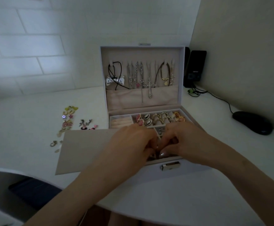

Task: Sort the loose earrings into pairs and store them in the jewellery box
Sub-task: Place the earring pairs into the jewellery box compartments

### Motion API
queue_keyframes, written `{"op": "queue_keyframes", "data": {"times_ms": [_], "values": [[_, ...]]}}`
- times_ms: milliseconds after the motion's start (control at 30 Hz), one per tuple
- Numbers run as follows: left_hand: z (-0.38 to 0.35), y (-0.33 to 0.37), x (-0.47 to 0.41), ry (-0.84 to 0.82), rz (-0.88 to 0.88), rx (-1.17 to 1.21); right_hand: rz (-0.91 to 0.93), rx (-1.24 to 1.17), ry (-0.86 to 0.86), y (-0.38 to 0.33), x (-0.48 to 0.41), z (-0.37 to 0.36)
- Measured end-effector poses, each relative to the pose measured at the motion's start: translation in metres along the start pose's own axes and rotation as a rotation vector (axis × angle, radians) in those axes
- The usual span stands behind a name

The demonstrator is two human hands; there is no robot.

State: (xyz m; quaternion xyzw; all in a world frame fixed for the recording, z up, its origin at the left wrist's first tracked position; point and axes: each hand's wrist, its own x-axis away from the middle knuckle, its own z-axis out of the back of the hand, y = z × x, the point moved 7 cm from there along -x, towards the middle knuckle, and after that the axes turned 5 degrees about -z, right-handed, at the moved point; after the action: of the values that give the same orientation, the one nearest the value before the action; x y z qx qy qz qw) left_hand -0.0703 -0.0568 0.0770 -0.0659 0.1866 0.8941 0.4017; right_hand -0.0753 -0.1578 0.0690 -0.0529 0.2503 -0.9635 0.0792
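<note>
Step in hand: placing an earring into a front compartment of the jewellery box (149,54), judged from the posture of the hands.

Left hand (133,144) and right hand (182,141) meet over the front row of the open box, fingers curled inward and tips close together. Whether either hand pinches an earring cannot be told; the fingers hide the compartment and whatever lies in it.

Recommendation: seat both earrings of a pair in one compartment. Release only when the piece is below the divider. Withdraw upward so nothing catches on the rings (159,119) in the rear row.

Task items: the loose earrings (69,121) lie on the worktop (27,136) left of the box, towards its back edge. They are small and mixed: yellow, pink, star-shaped and dark pieces, several already lying in twos. A few pale metal ones sit nearer the front, just beside a flat beige panel (84,149) that lies against the box's left side. Much sorting appears outstanding.

The raised lid carries necklaces (141,75) on hooks. A dark speaker (195,66) and a mouse (252,122) stand at the right edge.
</note>
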Motion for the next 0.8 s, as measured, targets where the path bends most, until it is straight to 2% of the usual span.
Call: {"op": "queue_keyframes", "data": {"times_ms": [267, 600, 800], "values": [[-0.003, -0.004, -0.004, -0.083, 0.009, 0.005, -0.008, 0.110, 0.048, 0.001, 0.003, -0.003], [-0.015, 0.003, -0.007, -0.157, -0.039, -0.143, -0.006, 0.084, 0.073, 0.004, 0.003, -0.001], [-0.019, 0.005, -0.008, -0.234, -0.125, -0.119, -0.007, 0.040, 0.074, 0.007, 0.004, 0.001]]}}
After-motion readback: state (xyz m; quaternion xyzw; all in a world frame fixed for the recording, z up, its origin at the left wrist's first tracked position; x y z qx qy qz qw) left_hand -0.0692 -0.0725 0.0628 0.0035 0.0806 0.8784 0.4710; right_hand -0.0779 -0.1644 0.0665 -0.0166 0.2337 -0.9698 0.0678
